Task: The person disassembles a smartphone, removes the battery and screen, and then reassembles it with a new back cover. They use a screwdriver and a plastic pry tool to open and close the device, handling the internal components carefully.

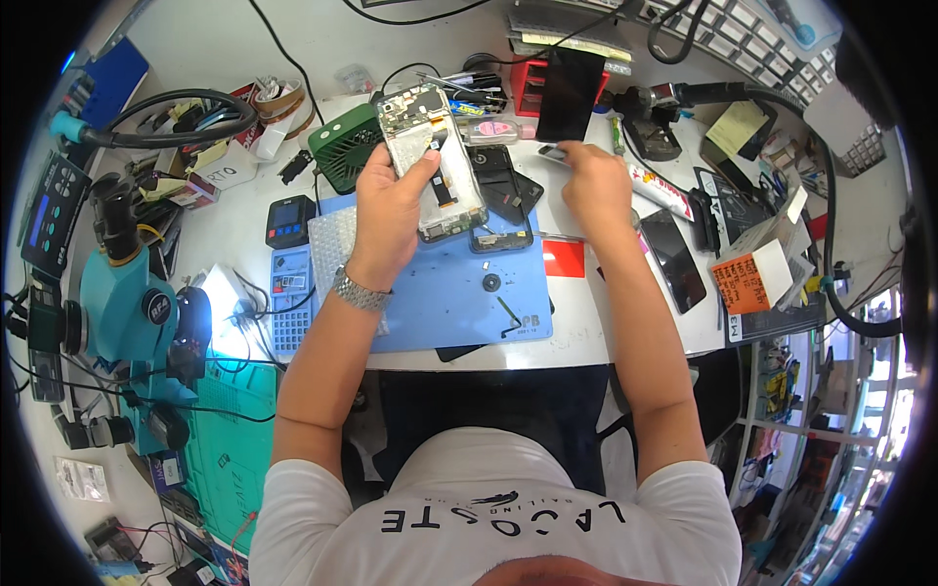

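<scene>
- the left hand (391, 200) grasps a phone chassis (459, 161) with its inner side showing: thumb across the front, the other fingers mostly hidden at its left edge and behind.
- the chassis is tilted within those fingers, above the blue mat (440, 303); a dark flex strip (445, 186) lies just below the thumb tip.
- the right hand (596, 190) has its fingers drawn together, pointing inward, at a small dark piece (553, 152); i cannot tell whether they pinch it or merely touch it.
- just beyond the right fingertips a dark panel (570, 93) stands upright; between the two hands lie loose phone parts (503, 186).
- nearer the body than both hands, a small round part (490, 282) rests on the mat.
- the step in hand seems to be work on the exposed insides, the left hand steadying while the right deals with something beside it.
- the next move calls, i judge, for a sure right-hand pinch and a left thumb kept light on the flex strip.
</scene>
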Available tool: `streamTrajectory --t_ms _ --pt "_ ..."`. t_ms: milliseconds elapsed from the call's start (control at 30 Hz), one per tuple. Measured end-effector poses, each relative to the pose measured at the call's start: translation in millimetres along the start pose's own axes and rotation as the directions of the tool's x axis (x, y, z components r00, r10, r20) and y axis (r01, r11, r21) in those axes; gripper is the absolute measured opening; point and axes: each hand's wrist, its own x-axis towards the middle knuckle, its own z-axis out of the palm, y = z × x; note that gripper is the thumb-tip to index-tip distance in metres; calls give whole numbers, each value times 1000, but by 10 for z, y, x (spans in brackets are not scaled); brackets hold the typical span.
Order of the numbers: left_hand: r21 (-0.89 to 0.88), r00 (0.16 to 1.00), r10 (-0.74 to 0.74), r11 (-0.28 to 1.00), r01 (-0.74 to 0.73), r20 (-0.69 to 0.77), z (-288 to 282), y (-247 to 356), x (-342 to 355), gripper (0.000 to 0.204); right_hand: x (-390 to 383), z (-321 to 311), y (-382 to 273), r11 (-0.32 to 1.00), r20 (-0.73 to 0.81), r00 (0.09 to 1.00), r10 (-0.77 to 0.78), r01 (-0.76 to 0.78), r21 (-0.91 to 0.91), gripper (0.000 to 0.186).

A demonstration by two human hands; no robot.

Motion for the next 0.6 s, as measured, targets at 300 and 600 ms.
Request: streamTrajectory --t_ms 300,600 --pt "-151 987 14 989 10 160 185 -70 -107 45 65 -341 -676 248 58 919 390 -165 955 31" --pt "16 964 92 995 -99 250 311 -234 -273 43 -162 -122 -1054 318 88 958 272 -175 932 27"
